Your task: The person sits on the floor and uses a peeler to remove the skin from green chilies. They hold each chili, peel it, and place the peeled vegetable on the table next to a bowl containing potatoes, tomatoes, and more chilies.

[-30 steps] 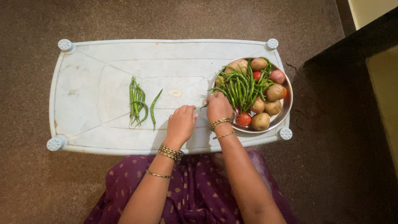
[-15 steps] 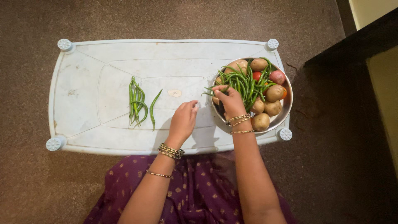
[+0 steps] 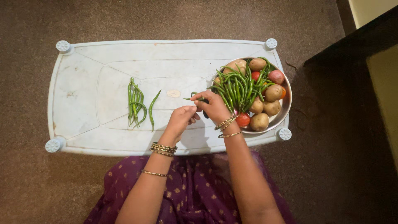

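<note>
Right hand (image 3: 213, 107) at centre of frame, just left of the bowl; fingers pinched together on a green chilli (image 3: 195, 98), w/ chilli tip sticking out to the left; a small dark item shows under the fingers, cannot tell what. Left hand (image 3: 180, 119) just below-left of right hand, fingertips curled in and meeting the right hand's fingers near the chilli; whether it grips anything cannot be told. Both wrists carry bangles. Steel bowl (image 3: 286, 108) at right edge of table, holding a heap of green chillies (image 3: 238, 88) across the top, potatoes (image 3: 260, 121) and tomatoes (image 3: 243, 120) beneath and beside. Sorted chillies (image 3: 137, 103) lie in a small group at left-centre of frame, well apart from both hands. Pale plastic table (image 3: 83, 91) fills upper-mid frame; purple patterned garment (image 3: 195, 191) at bottom.
</note>
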